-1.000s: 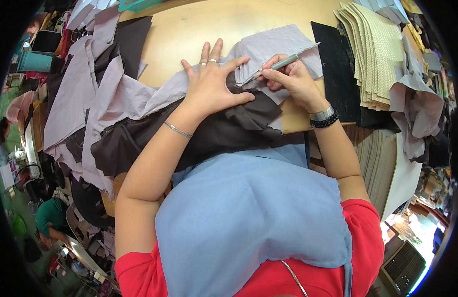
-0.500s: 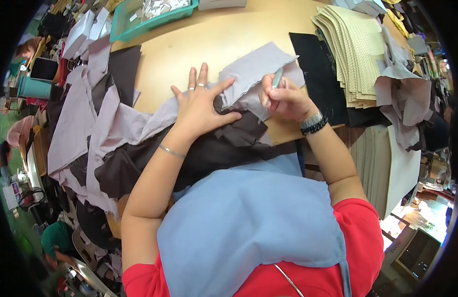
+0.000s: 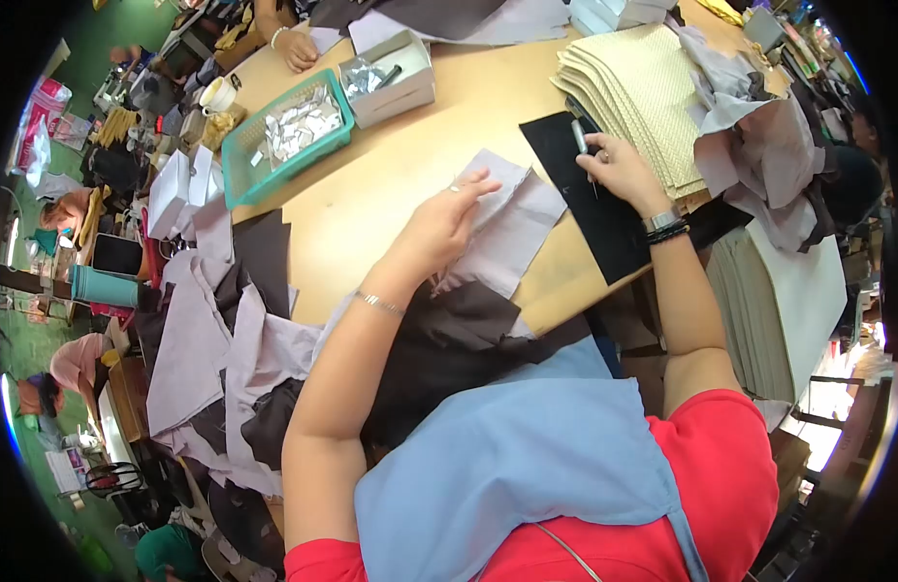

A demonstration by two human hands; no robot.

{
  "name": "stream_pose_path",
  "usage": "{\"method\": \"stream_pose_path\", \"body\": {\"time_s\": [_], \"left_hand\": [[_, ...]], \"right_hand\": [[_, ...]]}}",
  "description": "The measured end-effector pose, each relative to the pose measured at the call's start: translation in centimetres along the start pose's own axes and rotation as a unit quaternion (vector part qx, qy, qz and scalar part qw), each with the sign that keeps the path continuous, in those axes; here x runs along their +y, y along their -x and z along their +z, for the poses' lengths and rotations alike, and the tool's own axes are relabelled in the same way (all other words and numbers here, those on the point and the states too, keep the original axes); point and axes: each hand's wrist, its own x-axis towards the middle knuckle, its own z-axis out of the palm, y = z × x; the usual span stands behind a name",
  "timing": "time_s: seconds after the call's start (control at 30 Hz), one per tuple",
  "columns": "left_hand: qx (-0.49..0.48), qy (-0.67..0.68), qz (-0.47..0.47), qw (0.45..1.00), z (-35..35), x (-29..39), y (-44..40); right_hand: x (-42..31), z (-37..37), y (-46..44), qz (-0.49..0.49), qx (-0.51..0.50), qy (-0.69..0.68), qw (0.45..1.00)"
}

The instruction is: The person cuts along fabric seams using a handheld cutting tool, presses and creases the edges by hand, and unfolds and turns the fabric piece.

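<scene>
My left hand (image 3: 439, 231) is over the pale lilac fabric piece (image 3: 529, 228), its fingers stretched out and slightly bent, with nothing seen in them. Whether the fingertips touch the cloth is hard to tell. My right hand (image 3: 622, 173) is above the black sheet (image 3: 593, 221) at the right, closed around a slim silver-grey pen (image 3: 578, 136) that points up and away. A thin line shows below its fingers, too small to name. Dark brown fabric (image 3: 449, 335) lies beneath my left forearm and along the table edge.
A teal basket (image 3: 238, 167) of small white pieces stands beside a white box (image 3: 402, 89). Cream textured sheets (image 3: 633, 92) are stacked at the right. Lilac cloth (image 3: 192, 339) heaps at the left. Another person's hand (image 3: 296, 48) rests across the table (image 3: 371, 175).
My right hand has moved with the pen from the lilac fabric to the black sheet. My left hand has lifted from its flat, spread pose. The view has shifted, showing more of the table's far side.
</scene>
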Motion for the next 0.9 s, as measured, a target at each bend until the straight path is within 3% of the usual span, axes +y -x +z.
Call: {"method": "stream_pose_path", "body": {"time_s": [0.03, 0.1, 0.13, 0.23, 0.3, 0.37, 0.53, 0.9], "left_hand": [[-0.019, 0.027, 0.002, 0.999, 0.7, -1.2, -0.9], [-0.027, -0.031, 0.029, 0.999, 2.2, -3.6, -1.9], [-0.031, -0.059, 0.038, 0.997, 2.3, -3.8, -2.1], [0.012, -0.143, 0.026, 0.989, 2.0, -4.6, -0.7], [0.006, -0.159, -0.021, 0.987, 1.3, -5.5, 0.8], [-0.002, -0.195, -0.077, 0.978, 0.0, -4.8, 1.9], [0.004, -0.232, -0.074, 0.970, -0.7, -5.9, 3.0], [-0.003, -0.295, -0.033, 0.955, -1.2, -6.2, 3.1]], "right_hand": [[-0.3, 0.4, 0.0, -0.051, 0.046, 0.112, 0.991], [-0.8, 1.4, 0.2, -0.074, 0.065, 0.161, 0.982], [-1.2, 2.0, 0.3, -0.151, 0.105, 0.187, 0.965], [-3.6, 4.6, 0.7, -0.277, 0.128, 0.068, 0.950], [-4.7, 7.0, 1.2, -0.368, 0.083, 0.065, 0.924], [-6.1, 8.7, 1.5, -0.352, -0.025, 0.065, 0.934], [-5.8, 11.2, -0.4, -0.438, 0.008, 0.096, 0.894], [-6.2, 10.8, 0.1, -0.444, 0.007, 0.170, 0.880]]}}
